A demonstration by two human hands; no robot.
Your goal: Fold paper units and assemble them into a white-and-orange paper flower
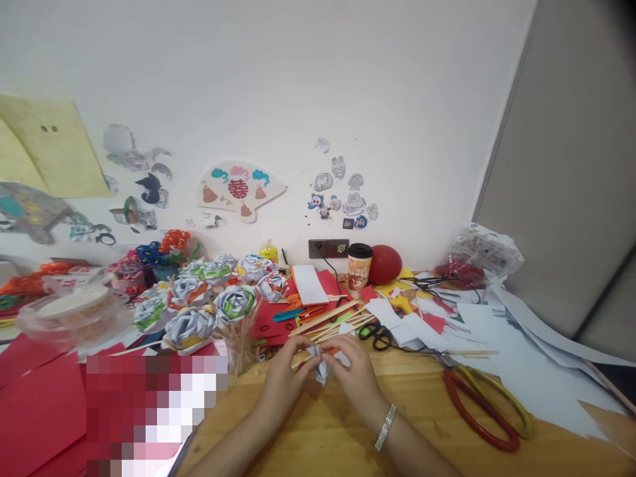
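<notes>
Between my two hands is a small piece of folded white paper point(320, 372), with a bit of orange showing beside it. My left hand point(292, 363) pinches it from the left, thumb and fingers closed. From the other side my right hand point(350, 363) grips the same paper with thumb and fingertips. Both hands are just above the wooden table point(298, 434). Behind them lie thin wooden sticks point(325, 321) and black-handled scissors point(376, 336). To the left, several folded paper flowers point(236, 303) stand in a clear container point(237, 351).
Large scissors with red and yellow handles point(484, 404) lie at right, near white paper sheets point(534, 364). A lidded cup point(360, 267) and a red balloon point(385, 264) stand by the wall. Red paper point(42, 411) covers the left side, beside a blurred-out patch.
</notes>
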